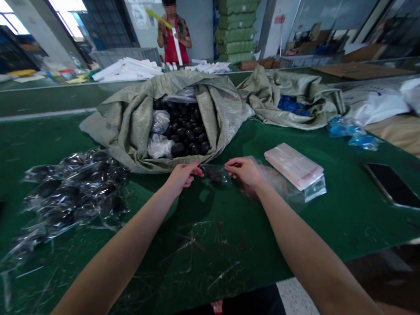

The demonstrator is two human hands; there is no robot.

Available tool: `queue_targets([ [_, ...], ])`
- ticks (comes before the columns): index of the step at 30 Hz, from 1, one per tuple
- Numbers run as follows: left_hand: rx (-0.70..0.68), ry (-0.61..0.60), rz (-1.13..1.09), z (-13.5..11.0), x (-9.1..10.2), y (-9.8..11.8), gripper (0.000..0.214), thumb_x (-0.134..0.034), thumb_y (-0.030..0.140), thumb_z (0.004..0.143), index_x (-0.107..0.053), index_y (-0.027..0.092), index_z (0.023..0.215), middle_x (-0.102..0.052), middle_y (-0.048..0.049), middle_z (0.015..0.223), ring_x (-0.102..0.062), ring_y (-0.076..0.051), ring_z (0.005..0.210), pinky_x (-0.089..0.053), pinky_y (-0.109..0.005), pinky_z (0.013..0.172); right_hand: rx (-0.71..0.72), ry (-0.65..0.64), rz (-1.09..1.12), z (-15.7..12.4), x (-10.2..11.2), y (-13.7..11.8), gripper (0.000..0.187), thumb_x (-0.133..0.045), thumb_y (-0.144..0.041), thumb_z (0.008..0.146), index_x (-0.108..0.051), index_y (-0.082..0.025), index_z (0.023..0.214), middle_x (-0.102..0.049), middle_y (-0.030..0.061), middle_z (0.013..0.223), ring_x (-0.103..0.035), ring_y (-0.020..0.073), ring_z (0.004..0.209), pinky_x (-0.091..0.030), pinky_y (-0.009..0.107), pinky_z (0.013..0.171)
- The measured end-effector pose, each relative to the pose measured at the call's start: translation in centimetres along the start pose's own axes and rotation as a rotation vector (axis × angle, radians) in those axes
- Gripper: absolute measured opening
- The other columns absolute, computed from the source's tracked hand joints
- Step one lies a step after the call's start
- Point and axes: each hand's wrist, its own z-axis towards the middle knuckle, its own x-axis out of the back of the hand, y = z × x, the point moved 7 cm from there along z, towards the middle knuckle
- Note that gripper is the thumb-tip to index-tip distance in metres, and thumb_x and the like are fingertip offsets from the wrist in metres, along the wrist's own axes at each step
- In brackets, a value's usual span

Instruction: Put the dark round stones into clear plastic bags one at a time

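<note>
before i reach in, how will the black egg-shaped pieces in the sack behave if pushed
The black egg-shaped pieces would probably roll, being rounded. Their shiny surfaces may be slippery. The sack around them might limit rolling.

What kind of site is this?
Likely a factory or packing workshop: an open sack of black pieces, a heap of plastic-wrapped ones, and stacked green bundles at the back.

No text could be read. A small reddish sign [279,19] stood on the pale pillar [271,36], its characters too blurred to make out. The white labels [243,8] on the stacked green bales [236,21] were too small to read, and reddish marks on the stack of clear plastic bags [293,164] were equally illegible.
</note>
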Motion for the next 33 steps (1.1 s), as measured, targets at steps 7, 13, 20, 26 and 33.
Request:
queue_targets([
  [7, 0.031, -0.131, -0.128, -0.5, -1.1, 0.9, 0.032, -0.076, 0.042, 0.069, -0.067, 0.011, 0.074, -0.070, -0.0090, 0.080, -0.022, 0.001, 0.037, -0.007, -0.021, 0.036, 0.003, -0.003, -0.012, 0.0, -0.1, -0.3, 0.026, -0.074, -0.037, 0.066, -0.071, -0.016, 0.081, -0.064, -0.0001, 0.062, -0.051, 0.0088, 0.049, -0.040, 0.021, 0.045],
  [13, -0.003, -0.153, -0.076, -0.9, -1.5, 0.5, 0.027, -0.077, 0.035, 0.068, -0.068, 0.010, 0.073, -0.069, -0.0079, 0.080, -0.025, 0.001, 0.038, -0.009, -0.021, 0.036, -0.017, 0.012, -0.022, -0.2, 0.2, -0.7, 0.026, -0.073, -0.032, 0.069, -0.071, -0.016, 0.089, -0.066, 0.0005, 0.066, -0.052, 0.0085, 0.048, -0.040, 0.021, 0.045],
  [20, 0.006, -0.201, 0.005, -1.2, -1.9, -0.3, 0.030, -0.077, 0.039, 0.068, -0.069, 0.011, 0.072, -0.050, 0.0021, 0.051, -0.022, -0.001, 0.038, -0.008, -0.022, 0.038, -0.076, 0.008, -0.077, -0.4, 0.3, -0.2, 0.021, -0.067, -0.023, 0.076, -0.070, -0.016, 0.096, -0.066, 0.0007, 0.064, -0.051, 0.0079, 0.046, -0.035, 0.018, 0.039],
  [26, 0.029, -0.200, 0.081, -1.5, -2.1, -0.6, 0.033, -0.077, 0.043, 0.066, -0.068, 0.012, 0.073, -0.044, 0.0040, 0.048, -0.020, -0.002, 0.039, -0.007, -0.024, 0.041, -0.089, 0.011, -0.089, -0.4, 0.4, -0.1, 0.018, -0.064, -0.021, 0.078, -0.070, -0.016, 0.094, -0.065, 0.0004, 0.062, -0.050, 0.0075, 0.045, -0.032, 0.017, 0.036],
  [33, 0.009, -0.154, 0.220, -1.3, -1.9, -1.1, 0.039, -0.073, 0.050, 0.067, -0.071, 0.012, 0.076, -0.027, 0.0089, 0.043, -0.019, -0.005, 0.039, -0.009, -0.025, 0.042, -0.087, 0.020, -0.077, -0.3, 0.3, 0.2, 0.018, -0.065, -0.025, 0.078, -0.071, -0.017, 0.093, -0.065, -0.0001, 0.061, -0.050, 0.0078, 0.044, -0.033, 0.018, 0.036],
])
